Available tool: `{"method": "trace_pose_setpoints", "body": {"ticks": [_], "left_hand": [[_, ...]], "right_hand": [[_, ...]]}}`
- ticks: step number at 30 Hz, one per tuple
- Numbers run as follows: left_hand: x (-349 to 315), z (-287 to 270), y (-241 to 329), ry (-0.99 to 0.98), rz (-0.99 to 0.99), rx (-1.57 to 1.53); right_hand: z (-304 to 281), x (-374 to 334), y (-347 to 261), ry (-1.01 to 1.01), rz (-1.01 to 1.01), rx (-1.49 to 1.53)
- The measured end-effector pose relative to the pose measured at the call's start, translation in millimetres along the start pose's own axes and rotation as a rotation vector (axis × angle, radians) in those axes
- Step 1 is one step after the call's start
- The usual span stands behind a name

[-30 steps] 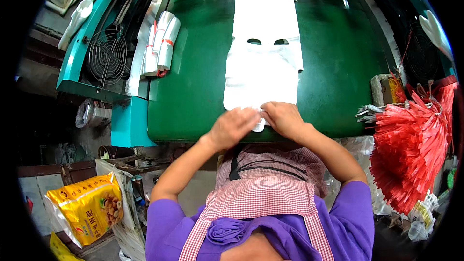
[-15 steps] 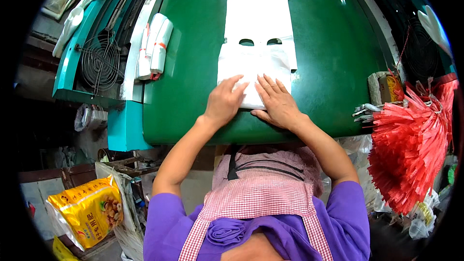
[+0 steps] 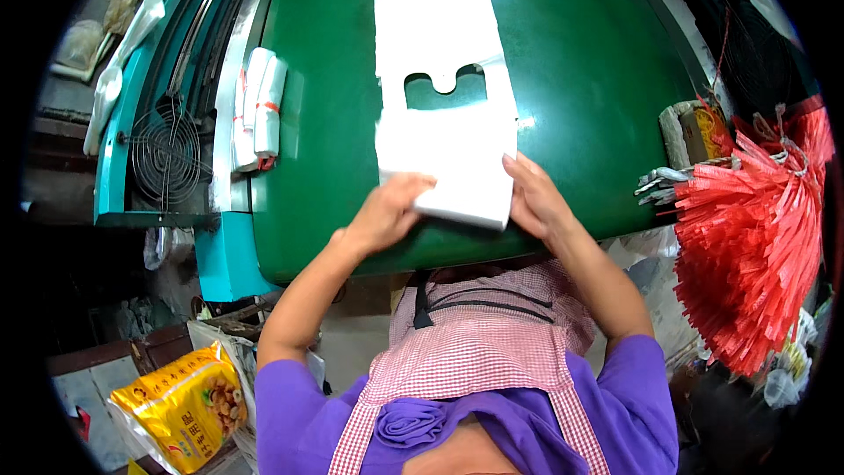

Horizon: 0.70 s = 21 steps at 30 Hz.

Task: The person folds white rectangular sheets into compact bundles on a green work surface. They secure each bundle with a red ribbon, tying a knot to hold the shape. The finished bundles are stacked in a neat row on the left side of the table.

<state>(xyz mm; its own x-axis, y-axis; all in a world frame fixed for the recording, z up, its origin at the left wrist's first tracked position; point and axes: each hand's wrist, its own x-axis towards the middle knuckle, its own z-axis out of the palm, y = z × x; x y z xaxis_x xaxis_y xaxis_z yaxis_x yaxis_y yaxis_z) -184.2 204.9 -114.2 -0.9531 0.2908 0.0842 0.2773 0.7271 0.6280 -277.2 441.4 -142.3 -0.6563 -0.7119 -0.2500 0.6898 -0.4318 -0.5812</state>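
Tabletop bears white bags; yellow pack shows lettering

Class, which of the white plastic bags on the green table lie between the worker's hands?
The flat, unrolled bags between left hand and right hand; the rolled, red-tied bundles lie farther left.

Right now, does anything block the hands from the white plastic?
Nothing visible does: the left hand and right hand flank the near end of the white plastic; the rolls lie off to the left.
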Motion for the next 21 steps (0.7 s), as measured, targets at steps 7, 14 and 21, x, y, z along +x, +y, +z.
{"method": "trace_pose_setpoints", "body": {"ticks": [7, 14, 21], "left_hand": [[-24, -11, 8, -0.206, 0.003, 0.210], [34, -37, 26, -0.006, 0.259, 0.564], [-17, 16, 40, -0.095, 0.053, 0.421]], "right_hand": [[-6, -11, 1, -0.639, -0.467, -1.481], [-7, 27, -42, -0.812, -0.678, -2.076], [32, -55, -14, -0.320, -0.199, -2.095]]}}
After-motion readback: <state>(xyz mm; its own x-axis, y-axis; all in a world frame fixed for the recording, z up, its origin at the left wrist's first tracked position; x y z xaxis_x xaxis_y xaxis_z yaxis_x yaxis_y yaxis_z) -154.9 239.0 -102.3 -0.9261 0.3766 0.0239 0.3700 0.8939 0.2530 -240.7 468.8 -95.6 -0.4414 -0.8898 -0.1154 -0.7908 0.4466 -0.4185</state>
